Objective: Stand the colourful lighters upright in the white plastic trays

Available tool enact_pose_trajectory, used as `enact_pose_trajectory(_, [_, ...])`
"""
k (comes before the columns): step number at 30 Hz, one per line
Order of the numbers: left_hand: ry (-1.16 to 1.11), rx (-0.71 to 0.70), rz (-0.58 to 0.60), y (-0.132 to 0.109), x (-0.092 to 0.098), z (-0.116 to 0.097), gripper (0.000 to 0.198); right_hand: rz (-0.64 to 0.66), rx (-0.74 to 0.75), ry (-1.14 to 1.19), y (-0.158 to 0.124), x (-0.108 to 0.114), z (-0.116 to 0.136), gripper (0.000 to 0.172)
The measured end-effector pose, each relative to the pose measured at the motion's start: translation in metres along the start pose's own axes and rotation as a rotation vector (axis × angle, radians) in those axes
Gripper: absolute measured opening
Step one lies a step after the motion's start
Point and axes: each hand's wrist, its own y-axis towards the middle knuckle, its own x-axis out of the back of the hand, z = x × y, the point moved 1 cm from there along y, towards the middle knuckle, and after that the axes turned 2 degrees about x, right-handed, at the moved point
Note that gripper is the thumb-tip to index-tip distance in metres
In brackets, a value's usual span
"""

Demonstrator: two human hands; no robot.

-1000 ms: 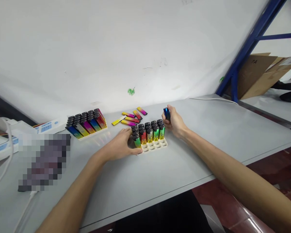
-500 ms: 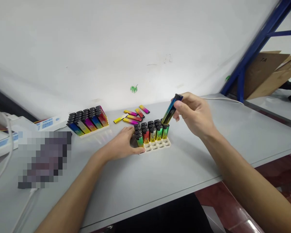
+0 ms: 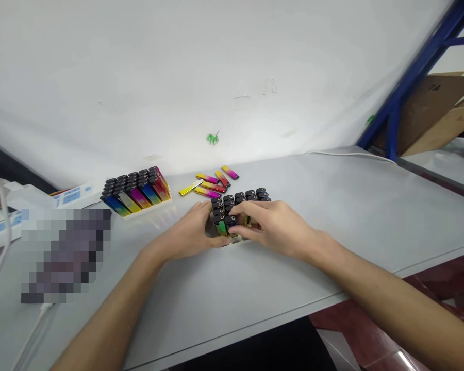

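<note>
In the head view, my right hand [image 3: 276, 226] pinches a lighter [image 3: 231, 221] upright, with its black top just right of a green lighter [image 3: 220, 227] in the front row of a cream slotted rack [image 3: 236, 240]. My left hand [image 3: 191, 231] grips the rack's left end, thumb at the front corner and fingers round behind. Rows of upright lighters with black tops fill the back of this rack. The right fingers cover part of the front slots and the lower body of the held lighter.
Several loose lighters [image 3: 212, 186] in yellow, pink and red lie behind the rack. To the left stands a second rack of lighters [image 3: 137, 193]. A blurred-out dark object [image 3: 71, 255] with a cable, and power strips [image 3: 75, 197], are further left. A white wall [image 3: 232, 77] rises behind.
My right hand has come down and left with the lighter, from above the rack's right side to its front row, and the lighter has gone from tilted to upright. My left hand stays put.
</note>
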Motion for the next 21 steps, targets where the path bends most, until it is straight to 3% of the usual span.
enact_pose_trajectory(3, [-0.060,-0.007,0.060,-0.002,0.000,-0.001,0.056,-0.003,-0.007,0.047,0.000,0.000,0.001,0.020])
enact_pose_trajectory(6, [-0.200,-0.014,0.121,-0.002,-0.001,-0.005,0.077,-0.123,-0.030,0.116,0.000,0.007,0.003,0.021])
enact_pose_trajectory(9, [-0.197,-0.019,0.040,0.000,-0.003,-0.008,0.095,-0.355,-0.093,0.133,0.001,0.020,-0.004,0.017])
enact_pose_trajectory(12, [-0.114,-0.018,-0.056,0.002,-0.006,-0.009,0.090,-0.504,-0.191,0.148,0.009,0.030,-0.028,0.019])
enact_pose_trajectory(14, [-0.091,-0.030,-0.061,0.002,-0.006,-0.011,0.082,-0.467,-0.239,0.121,0.018,0.029,-0.052,0.022])
enact_pose_trajectory(17, [-0.080,-0.057,-0.016,0.001,-0.002,-0.012,0.068,-0.247,-0.248,-0.007,0.037,0.013,-0.087,0.025])
enact_pose_trajectory(21, [-0.052,-0.076,0.033,-0.003,0.006,-0.013,0.055,-0.026,-0.145,-0.279,0.064,-0.018,-0.108,0.036])
